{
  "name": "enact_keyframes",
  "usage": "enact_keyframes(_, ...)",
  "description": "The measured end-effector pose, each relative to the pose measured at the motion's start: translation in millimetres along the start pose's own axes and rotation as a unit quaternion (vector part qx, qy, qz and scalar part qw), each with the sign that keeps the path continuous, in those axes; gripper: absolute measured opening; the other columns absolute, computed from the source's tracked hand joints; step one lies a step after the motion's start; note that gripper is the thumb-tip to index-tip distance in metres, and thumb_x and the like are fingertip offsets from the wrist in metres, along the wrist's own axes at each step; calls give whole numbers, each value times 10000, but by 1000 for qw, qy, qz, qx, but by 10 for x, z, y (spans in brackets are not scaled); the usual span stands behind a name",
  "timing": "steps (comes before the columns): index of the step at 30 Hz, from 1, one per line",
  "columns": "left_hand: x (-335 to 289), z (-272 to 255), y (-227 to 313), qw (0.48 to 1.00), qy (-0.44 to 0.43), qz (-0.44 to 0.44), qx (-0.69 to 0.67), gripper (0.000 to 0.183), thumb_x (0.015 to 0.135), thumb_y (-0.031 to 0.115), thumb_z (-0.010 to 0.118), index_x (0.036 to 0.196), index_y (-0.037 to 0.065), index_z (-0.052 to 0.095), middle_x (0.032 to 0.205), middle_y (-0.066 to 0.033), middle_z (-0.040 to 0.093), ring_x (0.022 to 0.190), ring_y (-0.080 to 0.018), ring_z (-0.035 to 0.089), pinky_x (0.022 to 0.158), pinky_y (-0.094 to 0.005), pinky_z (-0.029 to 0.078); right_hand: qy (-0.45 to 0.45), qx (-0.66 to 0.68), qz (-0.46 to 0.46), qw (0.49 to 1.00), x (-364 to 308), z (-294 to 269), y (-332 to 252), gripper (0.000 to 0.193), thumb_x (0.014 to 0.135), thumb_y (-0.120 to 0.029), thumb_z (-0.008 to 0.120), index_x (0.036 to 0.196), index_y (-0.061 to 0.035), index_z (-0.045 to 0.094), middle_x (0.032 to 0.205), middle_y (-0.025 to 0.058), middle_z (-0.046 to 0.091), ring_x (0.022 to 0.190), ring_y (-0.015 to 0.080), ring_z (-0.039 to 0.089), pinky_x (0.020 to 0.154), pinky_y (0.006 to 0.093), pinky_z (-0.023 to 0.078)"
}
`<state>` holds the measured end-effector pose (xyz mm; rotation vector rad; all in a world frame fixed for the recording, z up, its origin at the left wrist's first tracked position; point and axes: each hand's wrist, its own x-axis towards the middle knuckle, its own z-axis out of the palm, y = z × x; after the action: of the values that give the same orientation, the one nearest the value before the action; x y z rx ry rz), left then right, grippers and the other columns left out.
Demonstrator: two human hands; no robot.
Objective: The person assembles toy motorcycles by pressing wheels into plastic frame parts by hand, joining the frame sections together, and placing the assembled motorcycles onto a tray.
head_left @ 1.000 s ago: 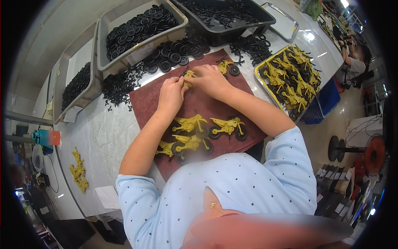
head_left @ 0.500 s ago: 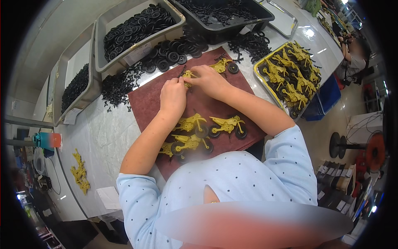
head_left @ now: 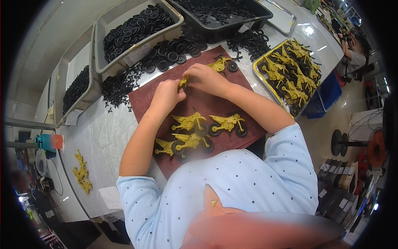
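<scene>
Over the far part of a dark red mat [head_left: 232, 97], both my hands meet at a small yellow toy motorcycle body [head_left: 183, 83], mostly hidden by fingers. My left hand [head_left: 166, 96] is closed on its left side. From the right, my right hand [head_left: 206, 79] pinches the same piece. Just right of it, a yellow toy motorcycle [head_left: 218, 64] with a black wheel lies near the mat's far edge. Closer to me are several more yellow toy motorcycles, one [head_left: 226, 122] on the right with black wheels and another [head_left: 190, 121] further left.
Grey bins hold black wheels [head_left: 137, 31] and small black parts [head_left: 77, 88]; a black bin [head_left: 219, 25] stands beyond. Loose wheels [head_left: 170, 56] spill before them. A yellow-rimmed tray [head_left: 259, 76] holds toy motorcycles. Yellow bodies [head_left: 82, 172] lie left. Another person [head_left: 354, 54] sits far right.
Both hands have drawn slightly toward me, the left one also leftward. The held yellow body has turned between the fingers and shows less of itself now.
</scene>
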<state>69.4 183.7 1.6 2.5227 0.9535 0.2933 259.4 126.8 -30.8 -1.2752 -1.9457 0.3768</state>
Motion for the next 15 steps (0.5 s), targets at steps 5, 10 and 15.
enact_keyframes(5, -394, -247, 98, 993, 62, 84, -57, 258, 714, 41, 646, 957, -43, 622, 912, -188, 647, 819, -346, 637, 730, -420, 517, 5, 56, -8, 998, 1, -127, -366, 344, 711, -61, 775, 1026, -72, 639, 911, 76, 577, 884, 263, 590, 779, 351, 504)
enact_keyframes(10, -699, -310, 172, 969, 175, 154, -77, 411, 709, -21, 669, 1115, -18, 608, 1013, -156, 650, 851, -309, 645, 763, -382, 527, 12, 57, -39, 998, -65, -257, -692, 362, 704, -57, 791, 1035, -54, 645, 884, 68, 547, 825, 225, 580, 712, 326, 503)
enact_keyframes(15, -864, -353, 249, 955, 204, 215, -29, 422, 726, 3, 700, 1137, -9, 608, 1029, -133, 650, 894, -288, 642, 788, -366, 522, 17, 92, -18, 995, -187, -292, -901, 386, 700, 1, 780, 1059, -48, 648, 909, 58, 546, 835, 199, 580, 679, 298, 507)
